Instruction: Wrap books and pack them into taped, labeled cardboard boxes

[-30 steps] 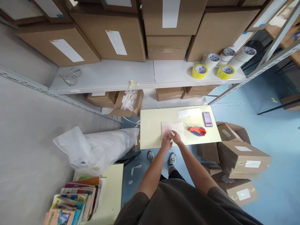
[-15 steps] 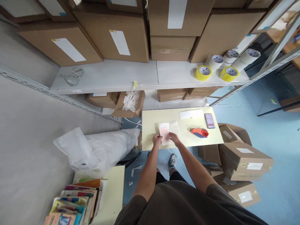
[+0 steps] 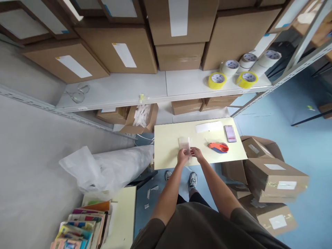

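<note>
I see the left hand [image 3: 183, 157] and right hand [image 3: 197, 153] close together at the near edge of the pale yellow table [image 3: 166, 145], with the small whitish paper slip [image 3: 184, 142] just beyond the fingertips, lying low over the tabletop. Left fingers are closed on the slip's near edge; right fingers are curled narrow at its near right corner, and I can't tell if they pinch it. The orange tape dispenser [image 3: 218, 147] is near, to the right of the right hand, the white sheet [image 3: 209, 127] and phone [image 3: 230, 133] farther back.
</note>
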`<control>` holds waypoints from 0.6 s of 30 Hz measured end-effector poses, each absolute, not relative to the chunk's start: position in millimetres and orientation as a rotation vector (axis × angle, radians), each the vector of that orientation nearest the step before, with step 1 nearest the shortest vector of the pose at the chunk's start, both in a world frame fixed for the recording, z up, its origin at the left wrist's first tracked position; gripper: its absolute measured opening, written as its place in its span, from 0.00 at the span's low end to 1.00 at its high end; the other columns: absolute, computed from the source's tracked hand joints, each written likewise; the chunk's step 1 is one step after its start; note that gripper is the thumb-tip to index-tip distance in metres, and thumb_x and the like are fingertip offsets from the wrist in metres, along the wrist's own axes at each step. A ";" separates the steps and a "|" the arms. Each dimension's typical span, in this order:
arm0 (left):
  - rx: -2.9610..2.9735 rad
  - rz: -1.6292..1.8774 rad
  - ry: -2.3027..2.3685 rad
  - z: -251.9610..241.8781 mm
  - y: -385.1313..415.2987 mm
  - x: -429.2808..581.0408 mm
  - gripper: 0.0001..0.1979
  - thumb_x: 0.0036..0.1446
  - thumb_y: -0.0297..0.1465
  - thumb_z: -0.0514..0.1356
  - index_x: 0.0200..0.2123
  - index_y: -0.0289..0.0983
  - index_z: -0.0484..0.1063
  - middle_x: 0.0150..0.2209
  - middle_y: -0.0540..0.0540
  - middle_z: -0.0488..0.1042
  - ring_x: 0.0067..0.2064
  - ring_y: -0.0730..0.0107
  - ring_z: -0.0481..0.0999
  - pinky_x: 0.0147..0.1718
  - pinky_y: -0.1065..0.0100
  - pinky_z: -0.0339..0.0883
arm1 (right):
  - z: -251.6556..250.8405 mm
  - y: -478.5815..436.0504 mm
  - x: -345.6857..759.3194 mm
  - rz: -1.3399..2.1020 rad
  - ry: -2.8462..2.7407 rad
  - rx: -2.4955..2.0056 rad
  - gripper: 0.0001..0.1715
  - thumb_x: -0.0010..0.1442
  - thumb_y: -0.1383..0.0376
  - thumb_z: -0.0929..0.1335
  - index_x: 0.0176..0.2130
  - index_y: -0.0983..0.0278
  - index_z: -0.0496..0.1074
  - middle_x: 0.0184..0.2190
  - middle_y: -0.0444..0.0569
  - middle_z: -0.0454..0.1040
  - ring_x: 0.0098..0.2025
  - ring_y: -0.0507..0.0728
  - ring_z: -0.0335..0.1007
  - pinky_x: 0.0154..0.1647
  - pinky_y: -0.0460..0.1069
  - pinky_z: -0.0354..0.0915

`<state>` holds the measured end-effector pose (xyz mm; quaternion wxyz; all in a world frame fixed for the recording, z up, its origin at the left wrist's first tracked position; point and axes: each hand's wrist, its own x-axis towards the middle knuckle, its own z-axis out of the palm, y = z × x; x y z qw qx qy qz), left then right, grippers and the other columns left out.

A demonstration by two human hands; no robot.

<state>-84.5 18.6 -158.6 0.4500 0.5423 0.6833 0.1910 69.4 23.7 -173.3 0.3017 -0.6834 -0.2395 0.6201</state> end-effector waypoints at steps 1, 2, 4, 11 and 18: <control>1.404 0.433 1.665 -160.2 17.5 -74.9 0.20 0.51 0.32 0.74 0.48 0.36 0.81 0.49 0.38 0.82 0.52 0.55 0.82 0.54 0.58 0.74 | -173.4 18.5 79.2 1.551 -0.615 -1.842 0.22 0.60 0.54 0.69 0.48 0.63 0.81 0.40 0.54 0.84 0.39 0.60 0.82 0.42 0.53 0.75; 1.453 0.403 1.650 -161.6 16.8 -67.2 0.20 0.51 0.31 0.74 0.48 0.34 0.82 0.51 0.35 0.81 0.55 0.51 0.80 0.58 0.56 0.72 | -173.6 13.6 87.5 1.464 -0.621 -1.880 0.23 0.61 0.53 0.69 0.49 0.63 0.81 0.45 0.56 0.84 0.44 0.61 0.82 0.46 0.54 0.75; 1.495 0.368 1.657 -163.1 16.8 -58.2 0.18 0.54 0.31 0.71 0.49 0.34 0.82 0.55 0.33 0.80 0.61 0.49 0.77 0.63 0.54 0.67 | -173.8 5.9 98.5 1.352 -0.683 -1.944 0.23 0.59 0.53 0.70 0.48 0.62 0.82 0.53 0.58 0.83 0.55 0.64 0.80 0.56 0.57 0.73; 1.255 0.450 1.776 -163.8 23.9 -93.8 0.15 0.63 0.30 0.62 0.52 0.40 0.82 0.54 0.40 0.83 0.57 0.59 0.81 0.59 0.61 0.71 | -169.7 3.0 82.8 1.647 -0.648 -1.768 0.25 0.58 0.51 0.72 0.50 0.61 0.83 0.53 0.55 0.83 0.59 0.65 0.76 0.58 0.58 0.72; 0.878 0.668 1.575 -170.0 18.1 -165.0 0.20 0.65 0.40 0.62 0.55 0.37 0.82 0.50 0.40 0.86 0.53 0.57 0.84 0.52 0.61 0.77 | -169.6 15.5 38.1 1.716 -0.634 -1.662 0.28 0.60 0.42 0.70 0.47 0.59 0.82 0.56 0.57 0.81 0.61 0.64 0.76 0.57 0.56 0.71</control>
